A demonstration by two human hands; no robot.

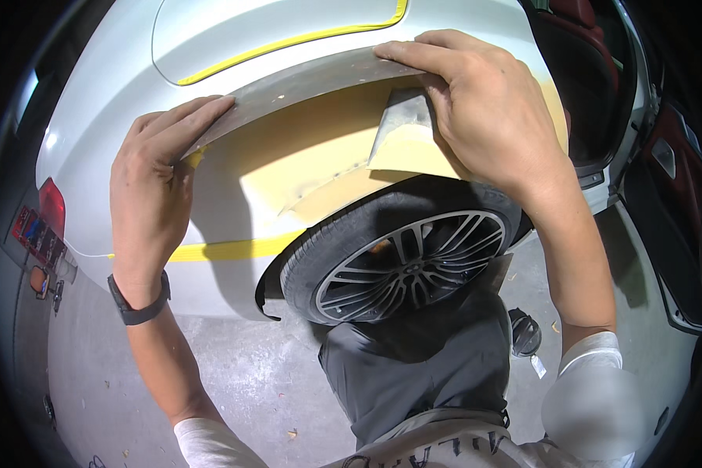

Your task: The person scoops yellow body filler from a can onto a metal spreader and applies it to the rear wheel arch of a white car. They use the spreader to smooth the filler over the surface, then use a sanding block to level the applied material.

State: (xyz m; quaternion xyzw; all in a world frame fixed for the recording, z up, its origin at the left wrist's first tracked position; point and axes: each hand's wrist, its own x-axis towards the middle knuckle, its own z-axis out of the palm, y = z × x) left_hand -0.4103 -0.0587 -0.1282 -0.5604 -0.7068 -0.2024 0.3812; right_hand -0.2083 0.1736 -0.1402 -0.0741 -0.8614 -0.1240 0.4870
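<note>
My left hand grips the left end of a long, thin grey metal strip. My right hand pinches its other end at the upper right. Between my hands the strip bows upward, over a white car's rear side panel. Pale yellow filler coats the panel above the wheel arch. Against my right palm is a smaller, tapered metal spreader; how the fingers hold it is hidden. Whether the strip's edge touches the panel all along I cannot tell.
Bright yellow tape runs along the lower panel; more tape edges the fuel flap. Below the arch is a black wheel, close to my knees. An open car door stands at the right. A dark round object lies on the floor.
</note>
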